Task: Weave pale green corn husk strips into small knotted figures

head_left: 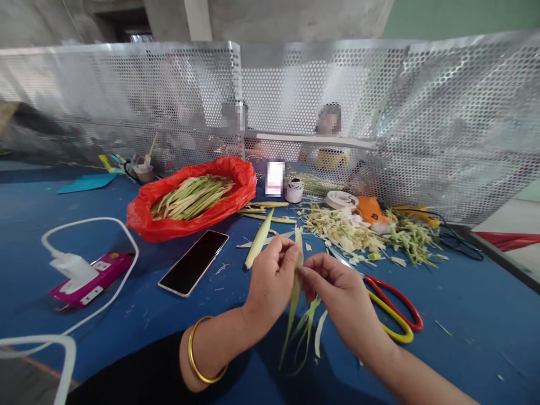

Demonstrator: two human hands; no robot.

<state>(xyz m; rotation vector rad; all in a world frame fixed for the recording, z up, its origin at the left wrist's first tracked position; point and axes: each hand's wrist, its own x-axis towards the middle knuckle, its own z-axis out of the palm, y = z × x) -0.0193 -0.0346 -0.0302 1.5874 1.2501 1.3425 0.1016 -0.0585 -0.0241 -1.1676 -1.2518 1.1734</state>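
My left hand (272, 278), with a gold bangle (192, 349) at the wrist, pinches a pale green corn husk leaf (297, 275) that hangs down in a narrowing strip. At the same leaf's right edge, my right hand (333, 281) is closed with thumb against fingers. Thin torn strips (307, 326) dangle below the right fingers. Just beyond my left hand lies a whole pointed husk bundle (259, 239). Scissors (390, 306) with one red and one yellow handle rest beside my right hand, their blades partly behind it.
A red plastic bag (189, 225) holds many husk strips. A phone (194, 263) and a purple power strip (93, 278) with a white cable lie left. Husk scraps (346, 230) pile at back right, near a tape roll (341, 199). Perforated metal screening (287, 95) stands behind; a person (329, 121) sits beyond it.
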